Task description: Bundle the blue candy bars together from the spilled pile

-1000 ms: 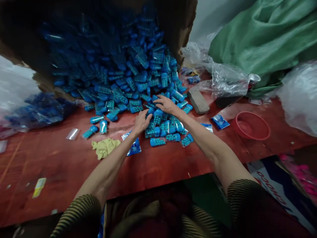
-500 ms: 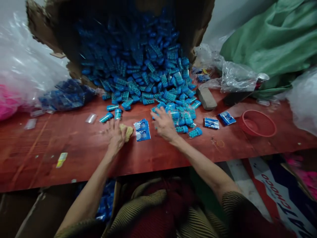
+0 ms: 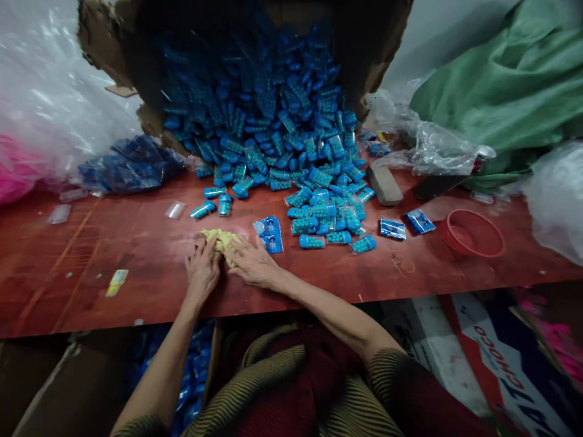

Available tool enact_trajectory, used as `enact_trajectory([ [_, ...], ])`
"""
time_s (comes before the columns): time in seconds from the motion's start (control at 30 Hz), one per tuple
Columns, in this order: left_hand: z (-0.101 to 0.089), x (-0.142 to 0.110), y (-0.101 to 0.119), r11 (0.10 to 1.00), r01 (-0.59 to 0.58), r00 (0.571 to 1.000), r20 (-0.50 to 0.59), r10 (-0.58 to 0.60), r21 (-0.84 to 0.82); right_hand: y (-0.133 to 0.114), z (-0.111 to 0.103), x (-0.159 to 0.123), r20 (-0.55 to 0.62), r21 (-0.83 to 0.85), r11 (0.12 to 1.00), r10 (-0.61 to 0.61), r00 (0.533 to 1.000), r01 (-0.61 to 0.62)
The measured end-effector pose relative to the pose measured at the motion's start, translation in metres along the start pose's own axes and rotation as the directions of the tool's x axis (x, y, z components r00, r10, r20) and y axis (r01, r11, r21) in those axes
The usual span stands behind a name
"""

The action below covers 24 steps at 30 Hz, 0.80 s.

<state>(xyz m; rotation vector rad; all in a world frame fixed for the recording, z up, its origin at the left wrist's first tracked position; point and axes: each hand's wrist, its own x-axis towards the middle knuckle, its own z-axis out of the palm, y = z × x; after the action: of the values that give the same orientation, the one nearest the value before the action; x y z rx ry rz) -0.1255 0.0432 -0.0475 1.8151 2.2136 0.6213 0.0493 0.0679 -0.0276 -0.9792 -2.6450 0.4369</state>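
Observation:
A crumpled yellow cloth (image 3: 217, 238) lies on the red table in front of me. My left hand (image 3: 201, 267) grips its left and near edge, with the fingers bent over it. From the right, my right hand (image 3: 252, 262) holds the other side of the cloth, and its fingertips partly cover it. Just beyond my right hand lie blue printed sachets (image 3: 272, 235). Small clear bottles with blue caps and blue beads (image 3: 312, 241) are gathered to the right, below a large heap of the same bottles (image 3: 273, 145).
A torn cardboard box (image 3: 107, 51) spills the heap onto the table (image 3: 155, 273). To the right are a grey block (image 3: 385, 185), two blue packets (image 3: 392, 229), a red basket (image 3: 473, 250) and a green sack (image 3: 496, 91). Blue wrappers in plastic (image 3: 132, 167) lie left.
My right hand has left the bottles and moved left onto the yellow cloth. The cloth is now spread wider between both hands. The view has shifted slightly.

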Motion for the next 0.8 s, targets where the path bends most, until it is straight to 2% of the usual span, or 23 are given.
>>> enact_trajectory([
  [0.03,0.001,-0.005,0.001,1.000,0.003,0.999,-0.053,-0.005,-0.026,0.007,-0.007,-0.013,0.004,-0.011,0.999,0.032,0.999,-0.032],
  [0.13,0.007,-0.021,0.015,0.995,-0.018,0.974,-0.225,-0.005,-0.098,0.032,-0.018,-0.045,-0.005,-0.093,0.968,0.233,0.972,-0.233],
  [0.2,0.013,-0.033,0.030,0.990,-0.071,0.961,-0.275,0.036,-0.118,0.044,-0.015,-0.060,0.015,-0.145,0.956,0.259,0.966,-0.254],
  [0.3,0.021,-0.053,0.050,0.983,-0.136,0.961,-0.258,0.099,-0.128,0.047,-0.008,-0.074,0.035,-0.179,0.953,0.256,0.966,-0.246],
  [0.43,0.031,-0.071,0.061,0.974,-0.168,0.973,-0.186,0.138,-0.154,0.039,-0.010,-0.074,0.006,-0.144,0.948,0.288,0.958,-0.284],
  [0.6,0.033,-0.070,0.067,0.975,-0.170,0.972,-0.186,0.142,-0.144,0.034,-0.007,-0.061,-0.101,-0.100,0.886,0.444,0.890,-0.453],
  [0.73,0.026,-0.069,0.070,0.970,-0.149,0.970,-0.217,0.107,-0.192,0.035,0.003,-0.061,-0.163,-0.103,0.893,0.419,0.893,-0.437],
  [0.8,0.022,-0.072,0.073,0.938,-0.139,0.972,-0.226,0.068,-0.317,0.036,0.004,-0.065,-0.190,-0.096,0.904,0.393,0.899,-0.416],
])
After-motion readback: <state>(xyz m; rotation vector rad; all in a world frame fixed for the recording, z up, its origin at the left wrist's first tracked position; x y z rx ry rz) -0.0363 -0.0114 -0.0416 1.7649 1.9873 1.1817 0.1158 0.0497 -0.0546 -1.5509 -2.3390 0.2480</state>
